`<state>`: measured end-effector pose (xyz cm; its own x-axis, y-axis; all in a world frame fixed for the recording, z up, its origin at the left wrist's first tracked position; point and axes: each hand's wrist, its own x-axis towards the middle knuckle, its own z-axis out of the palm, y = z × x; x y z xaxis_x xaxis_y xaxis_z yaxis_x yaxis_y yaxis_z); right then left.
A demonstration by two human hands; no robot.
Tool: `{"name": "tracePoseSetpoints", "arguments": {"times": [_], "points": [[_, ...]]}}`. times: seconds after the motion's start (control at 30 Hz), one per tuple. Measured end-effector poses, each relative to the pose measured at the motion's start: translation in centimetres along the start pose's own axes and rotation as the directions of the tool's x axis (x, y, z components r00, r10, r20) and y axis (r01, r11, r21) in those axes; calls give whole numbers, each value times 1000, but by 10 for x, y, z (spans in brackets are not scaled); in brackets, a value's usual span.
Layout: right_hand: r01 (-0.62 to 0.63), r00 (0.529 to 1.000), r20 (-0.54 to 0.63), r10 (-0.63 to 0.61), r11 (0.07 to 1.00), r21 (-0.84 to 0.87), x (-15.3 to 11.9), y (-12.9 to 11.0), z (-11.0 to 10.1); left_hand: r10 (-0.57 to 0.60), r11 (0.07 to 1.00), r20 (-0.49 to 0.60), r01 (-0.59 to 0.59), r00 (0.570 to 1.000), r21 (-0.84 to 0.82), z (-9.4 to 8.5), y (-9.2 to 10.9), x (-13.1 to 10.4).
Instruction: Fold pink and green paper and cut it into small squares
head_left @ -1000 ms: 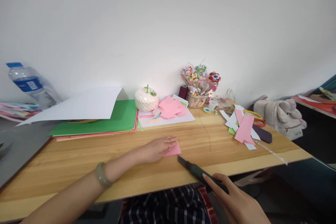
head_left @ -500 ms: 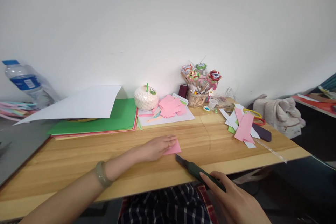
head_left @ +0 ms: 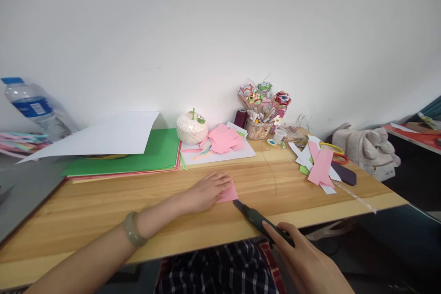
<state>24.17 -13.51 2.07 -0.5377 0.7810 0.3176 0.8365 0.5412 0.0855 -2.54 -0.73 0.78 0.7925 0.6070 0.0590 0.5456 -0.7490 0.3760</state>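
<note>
A small pink paper (head_left: 228,195) lies on the wooden table (head_left: 165,229), partly hidden under my left hand (head_left: 208,192). That hand is flat with its fingers laid over the paper, a ring on one finger and a bangle on the wrist. In my right hand (head_left: 296,248) is a dark green tool (head_left: 257,218) with a narrow dark tip, held at the table's front edge. The tip touches or nearly touches the paper's lower right corner.
Behind stand a white textured ball-shaped object (head_left: 191,129), a pile of pink papers (head_left: 223,138) and a basket (head_left: 258,130) of paper flowers. Green sheets (head_left: 161,147) lie left under white paper (head_left: 113,135). Paper scraps (head_left: 321,167) and a dark phone-like object (head_left: 345,174) are right.
The tool's tip has shifted slightly to the right and up, to the paper's corner. My left hand's fingers have moved up a little on the paper.
</note>
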Motion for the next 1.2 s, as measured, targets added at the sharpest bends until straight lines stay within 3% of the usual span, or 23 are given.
{"name": "tracePoseSetpoints", "arguments": {"times": [0.27, 0.53, 0.77, 0.97, 1.07, 1.2], "points": [[-5, 999, 37, 2, 997, 83, -1, -7, 3, 27, 996, 32, -30, 999, 83, 5, -10, -1], [-51, 995, 85, 41, 993, 109, -6, -6, 3, 4, 997, 51, -8, 999, 83, 0, -7, -1], [-47, 999, 6, 46, 997, 60, 9, -10, -1, 21, 998, 31, -22, 999, 61, 5, -11, -1], [-39, 999, 26, 39, 999, 24, 22, -8, -1, -38, 999, 75, 38, 996, 12, 2, -8, 0], [-35, 998, 44, 34, 999, 13, 27, -6, 2, -86, 995, 43, 88, 995, -38, 1, -6, -1], [-13, 998, 63, 13, 1000, 12, 35, -3, 3, -73, 995, -16, 71, 997, -73, 1, -5, -3]]}}
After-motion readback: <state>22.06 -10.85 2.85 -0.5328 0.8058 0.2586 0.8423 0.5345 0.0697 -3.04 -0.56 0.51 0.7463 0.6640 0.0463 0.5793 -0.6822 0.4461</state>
